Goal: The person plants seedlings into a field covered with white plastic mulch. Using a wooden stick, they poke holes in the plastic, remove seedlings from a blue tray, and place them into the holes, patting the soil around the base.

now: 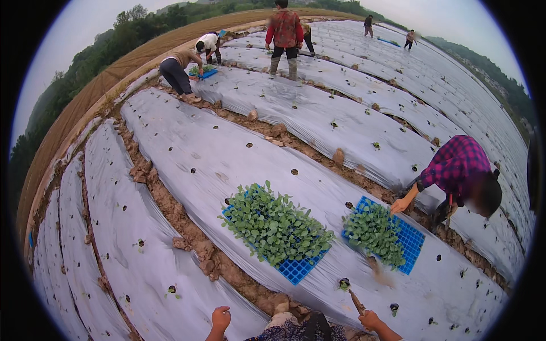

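My right hand (370, 320) grips a narrow hand tool (356, 301), which looks wooden. Its tip points at a planting hole (344, 282) in the silvery plastic mulch film, where a small green seedling (344, 287) sits. Over the furrow at the bottom is my left hand (221, 318), with curled fingers partly hidden and nothing visible in it. Ahead of me on the bed lies a blue plug tray (297, 269) thick with leafy seedlings (273, 221). To its right, a second blue plug tray (411, 243) is partly filled with seedlings (375, 232).
A co-worker in a checked shirt (458, 166) bends over the right-hand tray, one hand (400, 205) at its seedlings. Clods line the soil furrow (196, 238) between the film-covered beds. Farther off, several people work near another tray (204, 73).
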`<state>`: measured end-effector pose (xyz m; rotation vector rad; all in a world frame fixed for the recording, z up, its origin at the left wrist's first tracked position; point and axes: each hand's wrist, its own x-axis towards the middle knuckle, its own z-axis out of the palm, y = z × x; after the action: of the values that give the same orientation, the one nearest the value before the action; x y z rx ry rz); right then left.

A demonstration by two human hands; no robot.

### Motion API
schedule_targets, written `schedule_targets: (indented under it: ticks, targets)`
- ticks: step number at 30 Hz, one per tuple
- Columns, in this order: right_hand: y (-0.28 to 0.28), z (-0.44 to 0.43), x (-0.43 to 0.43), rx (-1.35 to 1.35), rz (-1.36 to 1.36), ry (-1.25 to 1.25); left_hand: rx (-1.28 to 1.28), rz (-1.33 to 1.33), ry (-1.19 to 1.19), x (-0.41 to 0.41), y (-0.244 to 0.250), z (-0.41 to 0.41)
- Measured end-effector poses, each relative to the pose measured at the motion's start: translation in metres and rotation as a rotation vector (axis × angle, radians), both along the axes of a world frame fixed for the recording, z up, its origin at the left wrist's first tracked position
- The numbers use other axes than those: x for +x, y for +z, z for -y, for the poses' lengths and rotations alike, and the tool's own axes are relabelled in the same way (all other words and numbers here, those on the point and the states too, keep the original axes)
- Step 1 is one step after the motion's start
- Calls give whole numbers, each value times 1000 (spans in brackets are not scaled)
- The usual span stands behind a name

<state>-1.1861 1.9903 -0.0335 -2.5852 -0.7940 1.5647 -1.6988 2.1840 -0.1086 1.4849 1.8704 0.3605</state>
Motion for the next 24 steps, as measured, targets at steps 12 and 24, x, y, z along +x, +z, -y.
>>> schedule_targets:
  ticks: [12,24]
  targets:
    - [-55,64,24,72,85,-13,61,-27,-64,24,20,60]
    - [-8,48,36,78,-105,-198,-32,2,-2,-14,-36,128]
